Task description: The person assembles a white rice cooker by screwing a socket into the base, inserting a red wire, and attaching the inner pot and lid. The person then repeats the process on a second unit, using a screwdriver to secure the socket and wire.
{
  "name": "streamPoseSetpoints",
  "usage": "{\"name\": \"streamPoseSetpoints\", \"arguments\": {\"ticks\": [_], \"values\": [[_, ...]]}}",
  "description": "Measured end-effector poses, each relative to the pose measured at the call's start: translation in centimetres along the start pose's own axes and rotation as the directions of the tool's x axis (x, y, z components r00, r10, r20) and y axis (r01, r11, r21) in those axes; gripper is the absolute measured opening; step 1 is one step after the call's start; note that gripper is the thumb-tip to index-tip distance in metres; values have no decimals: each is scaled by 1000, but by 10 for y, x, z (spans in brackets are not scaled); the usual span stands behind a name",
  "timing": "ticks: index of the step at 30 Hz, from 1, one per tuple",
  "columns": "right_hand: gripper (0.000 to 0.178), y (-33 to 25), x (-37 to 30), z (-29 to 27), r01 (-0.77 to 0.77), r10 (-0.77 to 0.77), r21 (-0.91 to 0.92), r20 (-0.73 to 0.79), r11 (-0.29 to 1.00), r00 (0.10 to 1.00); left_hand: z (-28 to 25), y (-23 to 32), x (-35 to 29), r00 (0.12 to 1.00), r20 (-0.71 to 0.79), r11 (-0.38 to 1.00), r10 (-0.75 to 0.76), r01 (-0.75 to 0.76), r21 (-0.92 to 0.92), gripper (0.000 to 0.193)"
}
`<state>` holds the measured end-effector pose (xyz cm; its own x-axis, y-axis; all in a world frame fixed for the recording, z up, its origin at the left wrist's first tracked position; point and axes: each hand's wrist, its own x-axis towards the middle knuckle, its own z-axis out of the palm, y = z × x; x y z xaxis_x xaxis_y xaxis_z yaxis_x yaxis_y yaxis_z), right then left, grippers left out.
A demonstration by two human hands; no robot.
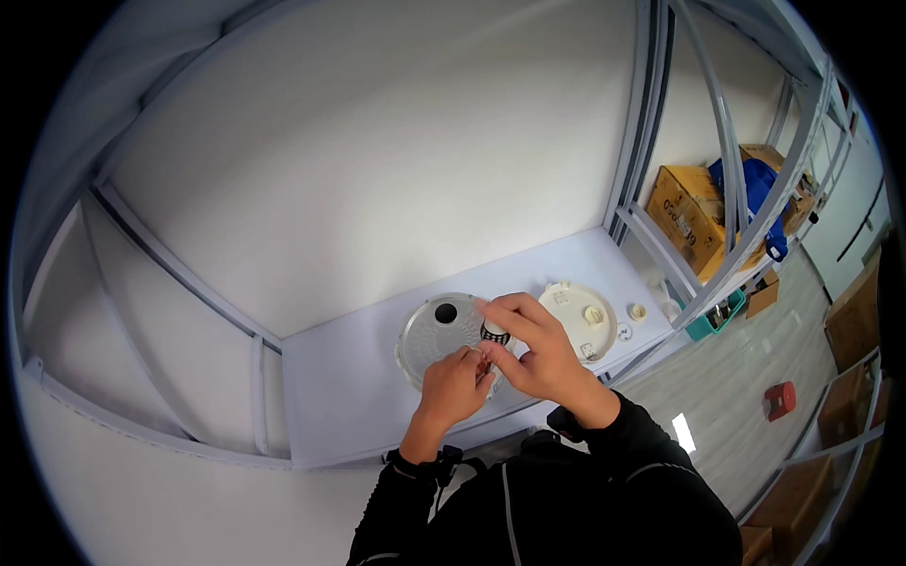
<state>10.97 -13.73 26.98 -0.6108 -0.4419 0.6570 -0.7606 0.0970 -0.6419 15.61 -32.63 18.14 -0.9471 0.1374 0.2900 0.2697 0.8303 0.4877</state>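
My right hand (545, 360) is closed around a small white cylindrical part with a black, grid-like band (494, 331). Close beside it, my left hand (453, 387) has its fingers pinched together near my right thumb; whatever lies between them is hidden. Both hands are over the near right part of a round grey disc (425, 341), which has a dark round hole (445, 313) towards its far side. Right of the disc lies a round cream plate (564, 325) with a small cream ring-shaped piece (593, 315) on it.
Another small cream cylinder (637, 311) and a thin white ring (625, 331) lie right of the plate on the white table (330, 396). A grey metal frame (630, 141) surrounds the table. Cardboard boxes (687, 219), a teal crate (703, 326) and a red object (780, 401) are at the right.
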Motion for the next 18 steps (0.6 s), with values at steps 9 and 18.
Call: {"name": "streamPoseSetpoints", "arguments": {"ticks": [9,18], "values": [[58,-12,11,-11,-120,129,-99,90,988,988,0,0,1,998,38,998,-57,58,-25,24],[65,4,6,-6,-43,41,-23,-82,999,996,-1,-1,0,995,49,996,-83,84,-9,26]]}}
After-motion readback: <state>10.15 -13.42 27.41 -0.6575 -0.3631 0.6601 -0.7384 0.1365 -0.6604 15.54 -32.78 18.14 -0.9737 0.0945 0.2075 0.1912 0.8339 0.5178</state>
